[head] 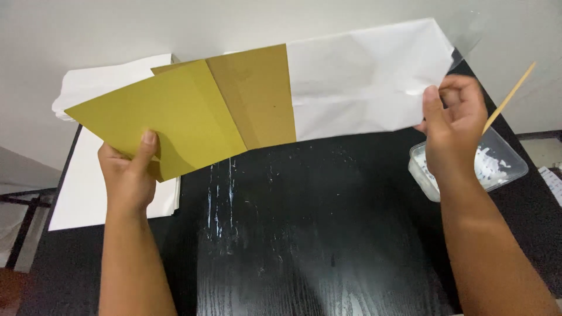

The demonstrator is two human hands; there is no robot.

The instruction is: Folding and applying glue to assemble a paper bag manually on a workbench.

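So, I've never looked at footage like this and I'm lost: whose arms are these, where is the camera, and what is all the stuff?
There is no machine here. The camera sits on a person's head and looks down, so the two bare arms are that person's own. The left hand pinches a yellow sheet; a brown sheet fans out behind it. The right hand grips the edge of a white paper, all lifted over a black table streaked with white smears. On the table at the right is a clear tub holding something white, with a wooden stick leaning out of it. At the left lie more white sheets.
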